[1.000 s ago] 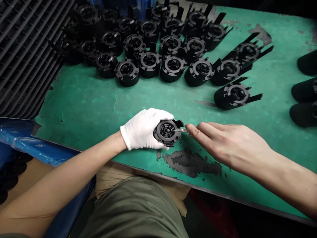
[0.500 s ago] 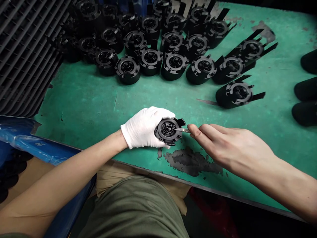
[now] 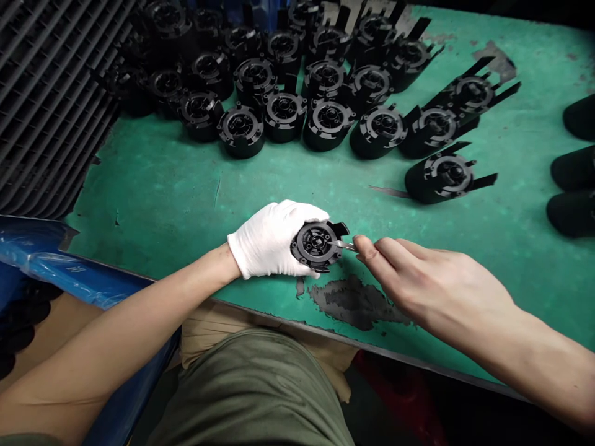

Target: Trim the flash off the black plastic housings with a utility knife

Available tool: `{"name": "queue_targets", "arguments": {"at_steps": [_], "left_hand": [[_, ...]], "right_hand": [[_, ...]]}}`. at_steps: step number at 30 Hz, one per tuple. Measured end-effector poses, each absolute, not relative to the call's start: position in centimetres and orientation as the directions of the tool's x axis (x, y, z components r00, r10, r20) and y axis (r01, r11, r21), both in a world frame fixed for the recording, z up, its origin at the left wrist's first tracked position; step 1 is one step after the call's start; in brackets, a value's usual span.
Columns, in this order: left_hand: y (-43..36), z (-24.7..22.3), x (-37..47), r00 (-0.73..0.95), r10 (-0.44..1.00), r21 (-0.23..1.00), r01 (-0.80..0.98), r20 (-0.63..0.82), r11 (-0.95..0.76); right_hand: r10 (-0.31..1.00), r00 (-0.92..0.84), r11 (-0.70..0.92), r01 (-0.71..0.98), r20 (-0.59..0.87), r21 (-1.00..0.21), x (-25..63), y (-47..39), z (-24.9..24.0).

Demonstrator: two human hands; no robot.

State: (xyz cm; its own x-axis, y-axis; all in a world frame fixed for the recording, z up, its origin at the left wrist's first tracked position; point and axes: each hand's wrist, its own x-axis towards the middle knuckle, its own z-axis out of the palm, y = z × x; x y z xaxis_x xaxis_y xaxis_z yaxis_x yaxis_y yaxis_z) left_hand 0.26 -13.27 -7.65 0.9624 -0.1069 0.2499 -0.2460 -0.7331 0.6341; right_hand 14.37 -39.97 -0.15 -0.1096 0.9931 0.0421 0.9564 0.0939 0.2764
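Head view: the gloved left hand (image 3: 272, 240) gripped the black part (image 3: 317, 245) at the near edge of the green table (image 3: 153, 198). The right hand (image 3: 432, 288) pinched a small blade (image 3: 344, 245) against its rim; since a second ago it had barely shifted, scraping in place

Worktop (image 3: 153, 192): green surface, worn, with a dark bare patch (image 3: 357, 303) near the front edge. Black slatted panel (image 3: 41, 105) at left. Blue plastic sheet (image 3: 56, 266) at lower left.
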Motion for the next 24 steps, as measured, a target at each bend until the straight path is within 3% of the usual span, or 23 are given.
{"name": "queue_targets", "arguments": {"at_steps": [16, 24], "left_hand": [[-13.35, -8.01, 0.27, 0.969, -0.092, 0.648, -0.224, 0.231, -0.728], [-13.25, -7.48, 0.35, 0.984, -0.068, 0.701, -0.164, 0.163, -0.695]], "right_hand": [[0.994, -0.092, 0.072, 0.96, 0.065, 0.271, 13.47, -40.35, -0.62], [0.999, -0.037, 0.038, 0.992, -0.012, 0.118, 14.33, -40.16, -0.95]]}}
